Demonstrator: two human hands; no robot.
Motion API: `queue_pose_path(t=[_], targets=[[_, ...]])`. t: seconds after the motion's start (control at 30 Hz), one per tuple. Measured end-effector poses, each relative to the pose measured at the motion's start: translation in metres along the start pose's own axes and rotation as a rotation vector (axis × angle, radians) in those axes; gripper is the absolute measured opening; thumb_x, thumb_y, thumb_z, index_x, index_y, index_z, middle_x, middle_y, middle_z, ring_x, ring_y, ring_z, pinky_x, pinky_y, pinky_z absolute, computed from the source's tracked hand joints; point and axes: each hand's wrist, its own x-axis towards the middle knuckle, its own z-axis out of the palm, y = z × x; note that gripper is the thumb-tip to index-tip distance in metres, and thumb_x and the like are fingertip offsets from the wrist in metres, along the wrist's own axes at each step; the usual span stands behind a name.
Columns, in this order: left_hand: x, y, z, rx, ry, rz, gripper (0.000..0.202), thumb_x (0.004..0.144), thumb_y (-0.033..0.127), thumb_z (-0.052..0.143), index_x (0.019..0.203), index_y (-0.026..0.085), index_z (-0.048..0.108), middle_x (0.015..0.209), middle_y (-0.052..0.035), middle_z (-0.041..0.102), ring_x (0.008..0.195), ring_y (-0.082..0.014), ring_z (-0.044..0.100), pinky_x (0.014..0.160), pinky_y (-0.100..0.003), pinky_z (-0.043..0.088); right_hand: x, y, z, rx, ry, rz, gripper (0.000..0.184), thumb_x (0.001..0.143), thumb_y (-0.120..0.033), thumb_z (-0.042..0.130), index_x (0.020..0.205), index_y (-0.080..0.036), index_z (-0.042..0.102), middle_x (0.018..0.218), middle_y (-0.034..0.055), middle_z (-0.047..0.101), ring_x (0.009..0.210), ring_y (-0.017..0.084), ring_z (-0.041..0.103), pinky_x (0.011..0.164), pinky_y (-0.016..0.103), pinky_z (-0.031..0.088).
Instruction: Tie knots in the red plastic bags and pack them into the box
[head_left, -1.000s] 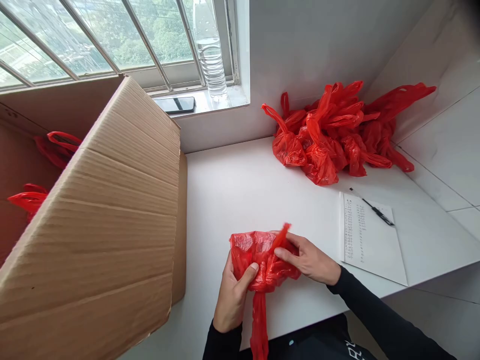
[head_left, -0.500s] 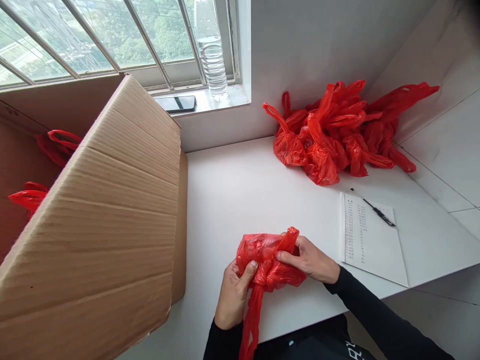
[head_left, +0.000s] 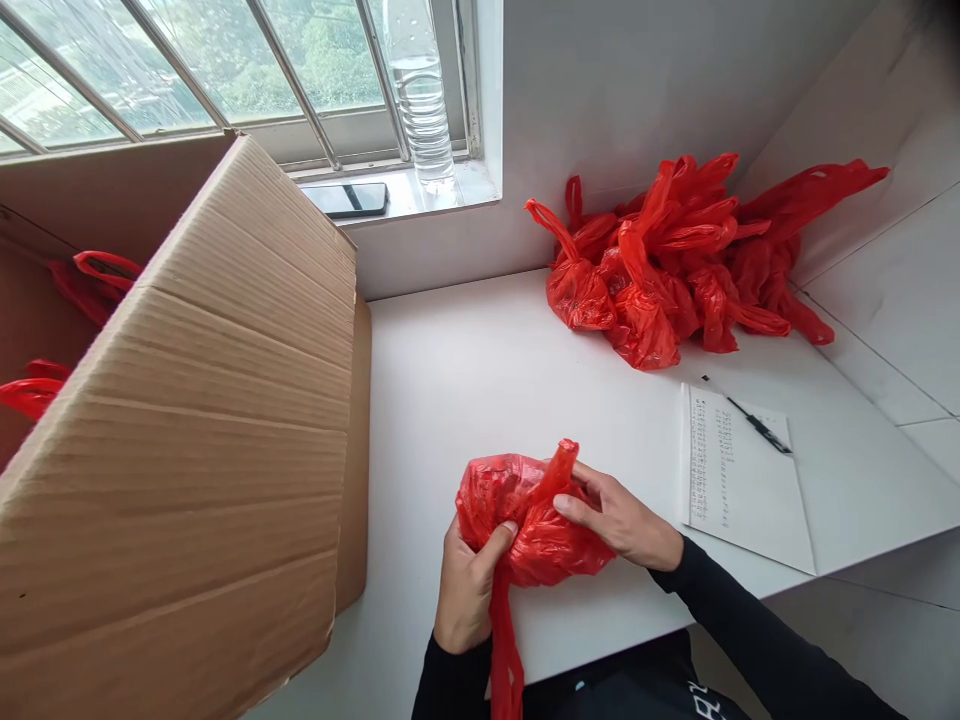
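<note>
Both hands grip one filled red plastic bag (head_left: 517,510) at the near edge of the white table (head_left: 480,380). My left hand (head_left: 465,590) is closed on the bag's lower left, thumb pressed into it, and a loose handle strip hangs down past the table edge. My right hand (head_left: 619,520) pinches the bag's upper right, where the other handle sticks up.
A large open cardboard box (head_left: 195,420) stands at the left, with red bags (head_left: 34,390) inside. A pile of red bags (head_left: 675,260) lies at the back right. A printed sheet (head_left: 739,480) and pen (head_left: 757,425) lie right. A phone (head_left: 346,198) and water bottle (head_left: 424,110) sit on the sill.
The upper handle has risen and straightened between my right fingers. The hanging strip has swung slightly. The bag has shifted a little left.
</note>
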Motion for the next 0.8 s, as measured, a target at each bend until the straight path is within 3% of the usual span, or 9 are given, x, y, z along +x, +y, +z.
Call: queue_pose_path(t=[0.1,0.27,0.37,0.57,0.67,0.73,0.8], targets=[[0.001,0.000,-0.002,-0.090,0.068,-0.010,0.037,0.074,0.027,0.079,0.107,0.016,0.065,0.103,-0.0116,0.074,0.096,-0.0310,0.070,0.084,-0.040,0.056,-0.002,0.001,-0.006,0.047,-0.045,0.043,0.044,0.097,-0.041,0.057,0.136,-0.023,0.052,0.124,0.0064,0.063,0.114,0.023,0.059,0.102,0.038,0.045],[0.002,-0.003,-0.001,-0.104,0.034,-0.009,0.040,0.077,0.025,0.079,0.113,0.017,0.063,0.107,-0.0100,0.073,0.099,-0.0305,0.069,0.086,-0.039,0.055,0.001,0.001,-0.002,0.021,-0.011,0.015,0.035,0.100,-0.044,0.048,0.120,-0.022,0.066,0.103,0.0044,0.068,0.093,0.021,0.062,0.084,0.034,0.049],[0.002,-0.007,-0.001,-0.099,-0.006,0.008,0.038,0.082,0.028,0.075,0.116,0.017,0.064,0.112,-0.0104,0.072,0.105,-0.0304,0.067,0.090,-0.039,0.053,0.003,0.001,0.002,0.016,0.013,-0.014,0.035,0.099,-0.047,0.048,0.116,-0.023,0.067,0.098,0.0036,0.068,0.089,0.021,0.061,0.082,0.034,0.049],[0.001,-0.006,0.003,-0.124,0.024,-0.037,0.036,0.085,0.037,0.070,0.113,0.013,0.069,0.108,-0.0126,0.073,0.108,-0.0322,0.065,0.090,-0.041,0.053,0.004,0.011,0.005,0.064,0.052,0.018,0.035,0.092,-0.049,0.060,0.112,-0.021,0.066,0.096,0.0043,0.068,0.080,0.021,0.061,0.076,0.033,0.050],[-0.003,-0.001,0.010,-0.127,-0.077,-0.064,0.041,0.089,0.043,0.064,0.119,0.014,0.068,0.112,-0.0143,0.072,0.108,-0.0332,0.065,0.093,-0.043,0.052,0.005,0.012,0.006,0.150,0.065,0.005,0.034,0.092,-0.047,0.062,0.111,-0.019,0.064,0.100,0.0050,0.068,0.083,0.021,0.063,0.076,0.032,0.051],[-0.004,0.001,0.012,-0.064,-0.203,-0.065,0.044,0.087,0.040,0.068,0.124,0.016,0.066,0.116,-0.0140,0.071,0.109,-0.0335,0.064,0.095,-0.044,0.051,0.005,0.010,0.007,0.164,0.068,-0.006,0.032,0.090,-0.045,0.065,0.109,-0.019,0.066,0.101,0.0052,0.069,0.084,0.021,0.064,0.075,0.032,0.051],[-0.004,0.001,0.012,-0.001,-0.256,-0.050,0.046,0.084,0.034,0.072,0.126,0.018,0.065,0.118,-0.0128,0.070,0.111,-0.0332,0.063,0.098,-0.044,0.049,0.004,0.007,0.006,0.147,0.074,-0.008,0.031,0.090,-0.044,0.066,0.108,-0.019,0.067,0.103,0.0055,0.069,0.087,0.022,0.064,0.076,0.032,0.051]])
